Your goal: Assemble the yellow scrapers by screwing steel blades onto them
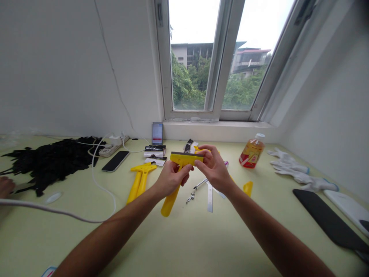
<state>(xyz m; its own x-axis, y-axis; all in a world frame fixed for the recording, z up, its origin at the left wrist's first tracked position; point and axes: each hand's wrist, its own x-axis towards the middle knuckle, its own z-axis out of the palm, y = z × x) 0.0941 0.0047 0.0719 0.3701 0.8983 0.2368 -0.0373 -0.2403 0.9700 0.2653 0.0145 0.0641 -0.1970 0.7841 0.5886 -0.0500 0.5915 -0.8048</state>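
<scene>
My left hand [173,179] grips a yellow plastic scraper [186,158] near its wide head, and the handle slants down toward me. My right hand [211,165] pinches the far end of that head, which has a dark strip along its top edge. A second yellow scraper [140,182] lies left of my hands. Just beyond my right wrist sit a small yellow plastic piece [248,188], a steel strip [210,198] and several small metal screws [190,198]. Part of another yellow item is hidden behind my right hand.
A co-worker's hand [5,187] rests at the far left by a black fringed pile [49,163]. The pale green table [184,238] also holds a smartphone [115,161], power strip [111,148], oil bottle [252,152], white gloves [296,169] and a black pad [328,219].
</scene>
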